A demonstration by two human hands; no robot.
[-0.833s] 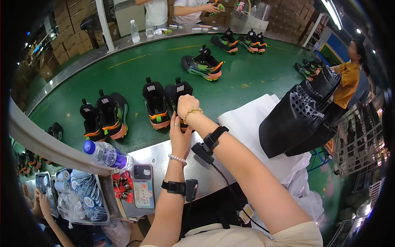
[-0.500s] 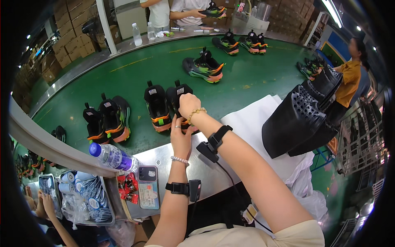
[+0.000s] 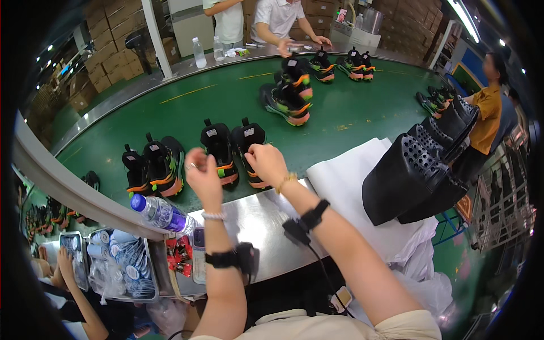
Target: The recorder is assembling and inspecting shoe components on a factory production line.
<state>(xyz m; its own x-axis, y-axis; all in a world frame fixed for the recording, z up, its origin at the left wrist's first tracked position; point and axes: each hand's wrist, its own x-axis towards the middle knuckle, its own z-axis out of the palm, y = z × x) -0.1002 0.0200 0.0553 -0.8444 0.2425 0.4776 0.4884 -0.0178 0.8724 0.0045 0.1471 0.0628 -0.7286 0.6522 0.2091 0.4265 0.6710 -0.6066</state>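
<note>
A pair of black shoes with orange and green soles stands on the green conveyor belt [image 3: 187,107] just past the metal ledge. My right hand [image 3: 266,162] is curled over the front of the right shoe [image 3: 249,139] of this pair. My left hand [image 3: 202,177] is lifted just in front of the left shoe [image 3: 217,144], fingers loosely apart and holding nothing. Both wrists wear black bands, and a cable runs down from the right one.
Another pair [image 3: 153,167] stands to the left, with more pairs [image 3: 289,96] farther along the belt. A water bottle [image 3: 161,212], a tray of rolls [image 3: 122,266], white sheets [image 3: 351,181] and stacked black perforated forms [image 3: 419,170] flank me. Other people work across the belt and at right.
My hands were pressed together on the right shoe. Now the left hand has come away to the left while the right stays on the shoe.
</note>
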